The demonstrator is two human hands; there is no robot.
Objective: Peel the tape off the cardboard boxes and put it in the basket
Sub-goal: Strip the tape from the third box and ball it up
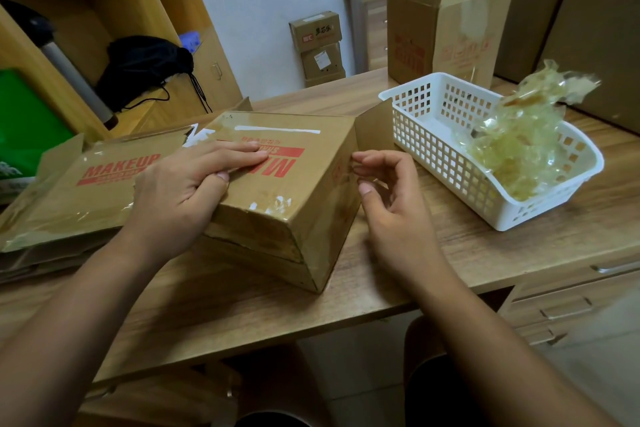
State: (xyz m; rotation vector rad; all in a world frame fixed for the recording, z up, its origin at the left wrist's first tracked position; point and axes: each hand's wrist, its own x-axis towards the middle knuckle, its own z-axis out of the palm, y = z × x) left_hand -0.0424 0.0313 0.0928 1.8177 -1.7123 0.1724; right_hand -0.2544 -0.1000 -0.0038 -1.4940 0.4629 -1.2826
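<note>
A brown cardboard box point(294, 191) with red print stands on the wooden desk in front of me. My left hand point(187, 184) presses flat on its top, fingers straight. My right hand point(388, 198) is at the box's right side, its curled fingertips picking at clear tape point(346, 170) on that face; whether they hold the tape I cannot tell. More clear tape point(277, 203) sticks near the box's front top edge. To the right stands a white plastic basket point(433, 149) with a heap of crumpled clear tape point(516, 146) in it.
A flattened "MAKEUP" box point(86, 191) with glossy tape lies at the left. A tall open cardboard box point(446, 24) stands behind the basket. Wooden shelves with a black bag point(145, 69) are at the far left. Desk drawers point(571, 302) are at the lower right.
</note>
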